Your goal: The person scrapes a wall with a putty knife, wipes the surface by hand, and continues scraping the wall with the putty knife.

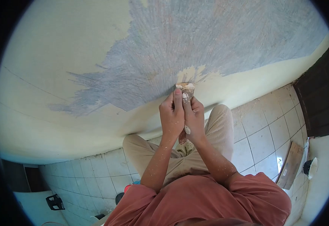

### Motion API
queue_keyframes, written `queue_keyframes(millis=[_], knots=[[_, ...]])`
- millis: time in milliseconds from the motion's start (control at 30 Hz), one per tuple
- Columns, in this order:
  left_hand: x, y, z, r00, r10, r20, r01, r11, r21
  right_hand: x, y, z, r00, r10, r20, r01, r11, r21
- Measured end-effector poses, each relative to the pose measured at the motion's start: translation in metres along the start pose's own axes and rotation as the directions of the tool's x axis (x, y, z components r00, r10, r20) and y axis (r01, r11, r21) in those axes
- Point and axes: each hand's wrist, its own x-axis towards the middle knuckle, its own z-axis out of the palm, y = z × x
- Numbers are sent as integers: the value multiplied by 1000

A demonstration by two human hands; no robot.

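Note:
Both of my hands are closed round one scraper (pixel 187 87), thumbs laid along it towards the blade. My left hand (pixel 170 115) is on its left side and my right hand (pixel 195 116) on its right. Pale flakes cover the blade, which meets the wall (pixel 224 81) at the lower edge of a scraped, grey-blue streaked patch (pixel 164 56). Below my palms the brownish end of the handle (pixel 182 138) shows. White specks dot my forearms, and a white smear is on my right hand. My fingers hide most of the handle.
My bent knees (pixel 221 116) are close to the wall, above a tiled floor (pixel 256 130). On the right are a wooden plank (pixel 290 165), a white-rimmed container (pixel 312 168) and a dark door (pixel 321 90). A black plastic chair or stool (pixel 55 202) is at lower left.

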Motion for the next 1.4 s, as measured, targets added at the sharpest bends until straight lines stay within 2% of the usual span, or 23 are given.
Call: queue_keyframes(millis=[33,133,233,333,467,600,733,867,933,1000,1100,1233,1333,1400], knots=[[1,-4,0,1000,26,-10,-25,1000,11,1,3,0,1000,0,4,0,1000,7],[3,4,-4,997,-40,66,40,999,4,-1,-9,-3,995,101,22,-102,995,24],[-4,-6,1,1000,8,-2,-8,1000,3,-2,11,-1,999,39,-11,-39,999,33],[3,11,-2,997,-26,68,23,998,55,0,0,-3,997,80,8,-81,993,89],[0,1,-1,999,-17,35,15,999,51,0,0,0,1000,-5,-6,5,1000,27],[1,0,-1,997,-30,68,28,999,29,-2,-3,-3,998,60,-18,-59,997,39],[-1,-12,7,996,87,-21,-87,996,10,0,12,-2,999,3,-54,0,999,50],[-5,-13,3,996,-57,69,57,998,1,-5,13,-11,996,85,-31,-84,996,36],[-7,-18,2,997,-53,54,50,997,51,-6,18,-12,997,70,-34,-71,997,-21],[1,-15,3,998,-20,60,18,999,34,0,12,-8,998,54,-16,-54,999,8],[-1,-14,4,996,-50,69,52,999,-15,-3,13,-10,995,84,-44,-83,996,24],[-2,-13,8,999,34,-6,-34,999,-10,2,19,-4,998,-33,-49,35,999,37],[7,4,2,994,-45,97,46,999,-5,3,-5,-7,994,108,-17,-107,994,17],[-4,-7,4,997,-39,66,38,999,19,-1,13,-4,996,-35,-78,33,999,-34]])
